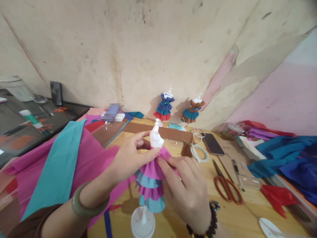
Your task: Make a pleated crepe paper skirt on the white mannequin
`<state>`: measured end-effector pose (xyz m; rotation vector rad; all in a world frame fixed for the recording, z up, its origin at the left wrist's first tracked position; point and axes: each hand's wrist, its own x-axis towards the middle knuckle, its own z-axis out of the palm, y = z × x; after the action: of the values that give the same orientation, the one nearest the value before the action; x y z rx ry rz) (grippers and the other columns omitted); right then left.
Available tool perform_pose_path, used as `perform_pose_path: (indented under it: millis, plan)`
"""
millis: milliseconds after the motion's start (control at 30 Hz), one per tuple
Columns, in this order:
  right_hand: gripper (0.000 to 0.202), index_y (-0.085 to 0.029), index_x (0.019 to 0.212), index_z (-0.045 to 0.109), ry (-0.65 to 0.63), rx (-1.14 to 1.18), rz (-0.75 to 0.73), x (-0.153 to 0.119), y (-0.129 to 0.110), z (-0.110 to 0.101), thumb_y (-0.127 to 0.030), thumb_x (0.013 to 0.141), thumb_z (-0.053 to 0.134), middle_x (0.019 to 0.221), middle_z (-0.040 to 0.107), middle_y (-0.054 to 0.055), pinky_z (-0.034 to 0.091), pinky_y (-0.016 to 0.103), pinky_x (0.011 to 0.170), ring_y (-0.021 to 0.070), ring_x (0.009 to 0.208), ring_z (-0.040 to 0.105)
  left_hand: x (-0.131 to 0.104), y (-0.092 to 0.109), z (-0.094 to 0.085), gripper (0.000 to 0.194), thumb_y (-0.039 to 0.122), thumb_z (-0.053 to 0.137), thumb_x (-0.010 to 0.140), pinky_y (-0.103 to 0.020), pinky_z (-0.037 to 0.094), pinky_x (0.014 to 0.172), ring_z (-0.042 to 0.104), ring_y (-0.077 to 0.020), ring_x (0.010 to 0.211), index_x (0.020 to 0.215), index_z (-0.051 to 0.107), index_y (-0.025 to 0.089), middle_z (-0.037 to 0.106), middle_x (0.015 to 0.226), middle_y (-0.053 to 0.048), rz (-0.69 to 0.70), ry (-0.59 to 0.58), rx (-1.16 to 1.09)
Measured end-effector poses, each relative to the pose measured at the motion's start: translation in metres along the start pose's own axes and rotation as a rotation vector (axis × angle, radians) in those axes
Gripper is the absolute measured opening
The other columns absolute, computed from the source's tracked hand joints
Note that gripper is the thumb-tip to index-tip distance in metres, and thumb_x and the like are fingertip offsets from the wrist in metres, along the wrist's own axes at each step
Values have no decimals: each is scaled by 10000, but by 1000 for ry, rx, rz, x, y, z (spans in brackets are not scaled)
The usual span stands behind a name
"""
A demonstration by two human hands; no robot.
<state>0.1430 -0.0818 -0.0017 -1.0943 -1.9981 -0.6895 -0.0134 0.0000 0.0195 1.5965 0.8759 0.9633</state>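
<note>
In the middle of the head view stands a small white mannequin [156, 138] on a round white base [143, 224]. A ruffled skirt [151, 185] in pink and light-blue tiers hangs from it. My left hand [133, 150] is closed around the waist, its thumb pressing the pink top layer [162, 155]. From the other side my right hand [189, 188] pinches the same pink layer near the waist between thumb and fingers. Part of that layer is hidden behind my right fingers.
Red-handled scissors [226, 188], a pen [237, 173] and a phone [213, 144] lie to the right. Two dressed mannequins, one blue and red [165, 107], one brown and teal [192, 112], stand by the wall. Pink cloth [91, 155] and a turquoise strip [58, 165] spread left.
</note>
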Motion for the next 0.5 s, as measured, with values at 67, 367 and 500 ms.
perform_pose_path:
  millis: [67, 367, 500]
  plan:
    - [194, -73, 1011, 669, 0, 10, 4, -1, -1, 0, -26, 887, 526, 791, 648, 130, 438, 377, 607, 236, 721, 542, -1, 1, 1, 484, 317, 726, 788, -314, 560, 736, 719, -233, 877, 1248, 621, 210, 776, 948, -39, 2, 14, 30]
    - [263, -80, 1061, 670, -11, -17, 37, 1, 0, 3, -7, 837, 553, 837, 661, 140, 422, 369, 597, 233, 712, 534, -2, 4, 2, 474, 310, 713, 797, -309, 565, 735, 721, -232, 886, 1251, 620, 210, 777, 952, -37, 16, 32, 51]
    - [175, -85, 913, 682, 1, 23, 33, 1, -1, 2, -9, 838, 543, 751, 642, 121, 415, 364, 581, 222, 676, 518, 0, 2, 1, 464, 289, 703, 807, -302, 561, 740, 718, -229, 892, 1255, 621, 199, 774, 969, -41, 25, 30, 41]
